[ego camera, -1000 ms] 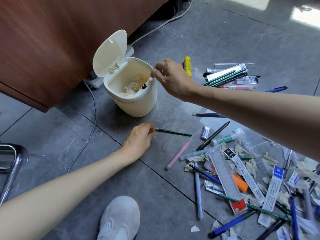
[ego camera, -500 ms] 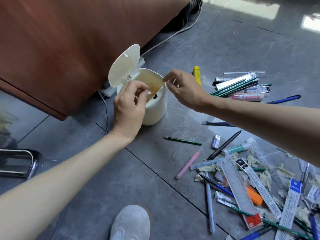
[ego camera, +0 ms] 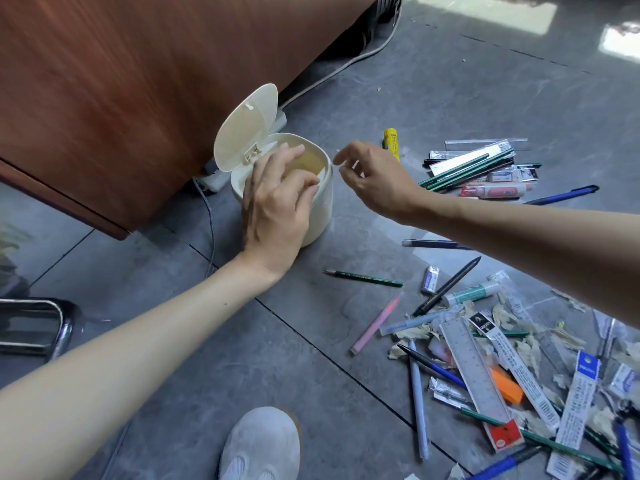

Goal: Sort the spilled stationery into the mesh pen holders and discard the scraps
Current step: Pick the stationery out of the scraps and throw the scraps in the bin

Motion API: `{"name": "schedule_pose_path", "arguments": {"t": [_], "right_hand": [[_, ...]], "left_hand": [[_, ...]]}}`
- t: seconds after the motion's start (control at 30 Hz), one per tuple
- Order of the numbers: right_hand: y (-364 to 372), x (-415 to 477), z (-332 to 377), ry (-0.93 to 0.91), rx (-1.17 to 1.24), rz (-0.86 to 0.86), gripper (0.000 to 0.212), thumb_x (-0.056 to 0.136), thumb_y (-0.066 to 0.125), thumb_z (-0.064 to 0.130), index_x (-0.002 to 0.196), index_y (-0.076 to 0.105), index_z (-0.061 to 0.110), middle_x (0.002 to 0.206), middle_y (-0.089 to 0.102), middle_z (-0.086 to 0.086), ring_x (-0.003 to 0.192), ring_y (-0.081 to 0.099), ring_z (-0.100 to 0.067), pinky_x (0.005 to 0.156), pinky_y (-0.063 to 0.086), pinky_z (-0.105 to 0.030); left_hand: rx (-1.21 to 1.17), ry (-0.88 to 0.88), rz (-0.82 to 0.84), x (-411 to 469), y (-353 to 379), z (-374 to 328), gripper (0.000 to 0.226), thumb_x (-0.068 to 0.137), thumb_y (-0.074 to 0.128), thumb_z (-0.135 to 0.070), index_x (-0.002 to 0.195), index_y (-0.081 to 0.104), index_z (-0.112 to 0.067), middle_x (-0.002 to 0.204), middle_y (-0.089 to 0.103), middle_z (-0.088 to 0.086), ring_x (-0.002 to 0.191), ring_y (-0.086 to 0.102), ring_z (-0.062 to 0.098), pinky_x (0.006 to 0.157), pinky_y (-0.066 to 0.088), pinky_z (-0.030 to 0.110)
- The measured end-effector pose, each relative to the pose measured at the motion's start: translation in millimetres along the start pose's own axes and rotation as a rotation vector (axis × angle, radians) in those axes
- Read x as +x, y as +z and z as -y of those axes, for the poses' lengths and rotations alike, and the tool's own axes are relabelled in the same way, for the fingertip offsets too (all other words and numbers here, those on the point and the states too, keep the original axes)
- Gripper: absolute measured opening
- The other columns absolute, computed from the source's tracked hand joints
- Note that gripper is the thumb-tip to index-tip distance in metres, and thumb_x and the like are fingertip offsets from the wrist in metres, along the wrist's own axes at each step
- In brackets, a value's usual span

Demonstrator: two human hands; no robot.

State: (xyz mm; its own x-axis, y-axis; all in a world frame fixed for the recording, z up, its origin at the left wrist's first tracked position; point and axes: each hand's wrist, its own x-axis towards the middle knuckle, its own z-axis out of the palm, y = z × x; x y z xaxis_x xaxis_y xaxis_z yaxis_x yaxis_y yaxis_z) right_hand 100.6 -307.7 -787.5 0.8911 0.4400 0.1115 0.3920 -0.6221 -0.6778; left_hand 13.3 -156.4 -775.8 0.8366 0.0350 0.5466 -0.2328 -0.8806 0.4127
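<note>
Since its lid (ego camera: 246, 126) is flipped up for scraps, the bin (ego camera: 322, 206) sits centre-left. Left hand (ego camera: 277, 199) hovers over the mouth, fingers loosely spread, nothing visibly held. Right hand (ego camera: 377, 181) beside the rim, slack, empty. Stationery (ego camera: 479, 379) and paper scraps (ego camera: 412, 332) lie lower right.

— What's inside the bin (ego camera: 320, 216)?
— Can't tell; the left hand (ego camera: 277, 202) covers most of its mouth.
— And the right hand (ego camera: 377, 181)?
— Its fingertips (ego camera: 341, 160) are blurred, so any pinch is unclear.
— The edges?
— The shoe (ego camera: 259, 445) is cut off at six o'clock, the chrome frame (ego camera: 34, 327) at nine and the stationery pile (ego camera: 526, 372) at four. The ruler (ego camera: 479, 379) print is too small to read.
</note>
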Motion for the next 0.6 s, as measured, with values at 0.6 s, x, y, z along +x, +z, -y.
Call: {"name": "schedule_pose_path", "arguments": {"t": [0.6], "right_hand": [[-37, -101, -88, -0.177, -0.688, 0.819, 0.034, 0.083, 0.054, 0.001, 0.115, 0.053, 0.013, 0.119, 0.042, -0.007, 0.111, 0.047, -0.024, 0.063, 0.039, -0.029]], "left_hand": [[0.149, -0.074, 1.077, -92, 64, -66, 0.022, 0.087, 0.051, -0.027, 0.099, 0.049, -0.008, 0.110, 0.054, 0.014, 0.103, 0.053, 0.035, 0.076, 0.040, 0.036]]}}
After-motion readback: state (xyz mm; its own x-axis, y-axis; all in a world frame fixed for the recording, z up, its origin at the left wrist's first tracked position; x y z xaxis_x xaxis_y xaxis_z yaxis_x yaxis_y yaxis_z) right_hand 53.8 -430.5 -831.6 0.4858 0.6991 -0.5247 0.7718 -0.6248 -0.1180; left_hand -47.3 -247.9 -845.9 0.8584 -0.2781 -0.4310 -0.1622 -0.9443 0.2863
